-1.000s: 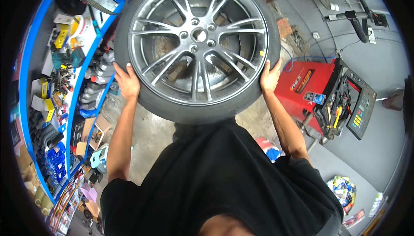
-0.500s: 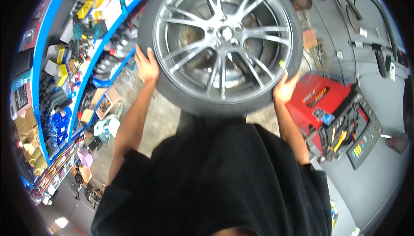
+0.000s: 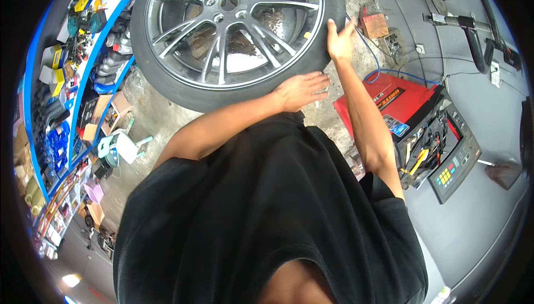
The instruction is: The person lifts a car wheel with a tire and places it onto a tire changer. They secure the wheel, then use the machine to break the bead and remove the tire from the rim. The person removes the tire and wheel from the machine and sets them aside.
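A large black tyre [image 3: 183,94] on a silver spoked wheel rim [image 3: 231,3] fills the upper middle, face up, its far edge cut off by the frame. A small yellow mark shows on the rim's right side. My left hand [image 3: 300,90] reaches across my body to the tyre's near right edge, flat with fingers stretched apart. Farther up, my right hand [image 3: 341,44] rests along the tyre's right side, thumb against the sidewall and fingers extended. Neither hand's fingers wrap around the tyre. What supports the wheel underneath is hidden.
Blue-framed shelves [image 3: 78,98] with bottles, tools and boxes line the left. At right stands a red machine [image 3: 384,95] with a tool tray and control panel [image 3: 453,168]. A brown block [image 3: 374,26] and a blue hose [image 3: 371,54] lie beyond my right hand.
The wheel has shifted left and upward in view. My left hand has left the tyre's left side and crossed to its near right edge; my right hand is farther up the right side.
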Motion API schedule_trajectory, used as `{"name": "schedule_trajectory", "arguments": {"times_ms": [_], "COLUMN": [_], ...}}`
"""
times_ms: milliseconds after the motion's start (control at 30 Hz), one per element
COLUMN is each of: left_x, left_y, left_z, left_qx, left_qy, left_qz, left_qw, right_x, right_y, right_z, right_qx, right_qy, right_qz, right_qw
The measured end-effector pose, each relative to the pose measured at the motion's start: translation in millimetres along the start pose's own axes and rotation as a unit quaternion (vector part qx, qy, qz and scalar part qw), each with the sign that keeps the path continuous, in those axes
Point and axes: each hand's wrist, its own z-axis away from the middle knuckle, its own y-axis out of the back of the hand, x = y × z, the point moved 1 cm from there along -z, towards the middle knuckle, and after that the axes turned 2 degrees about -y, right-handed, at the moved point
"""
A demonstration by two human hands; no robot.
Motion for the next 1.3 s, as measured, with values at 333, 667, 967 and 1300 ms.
{"name": "schedule_trajectory", "arguments": {"times_ms": [333,667,967,1300], "left_x": [-24,-47,51,3], "left_y": [4,-35,29,10], "left_z": [-30,-22,69,171], "left_qx": [-0.026,0.084,0.445,0.429], "left_qy": [0.01,-0.012,0.595,0.896], "left_qz": [0.075,0.191,-0.17,0.072], "left_qw": [0.997,0.978,0.648,-0.092], "right_x": [-7,-5,9,21], "right_y": [-21,-29,-27,-30], "right_z": [-17,-22,-22,-30], "right_qx": [-0.054,-0.05,-0.017,-0.028], "right_qy": [0.014,0.02,0.114,0.186], "right_qz": [0.124,0.136,0.068,0.119], "right_qw": [0.991,0.989,0.991,0.975]}}
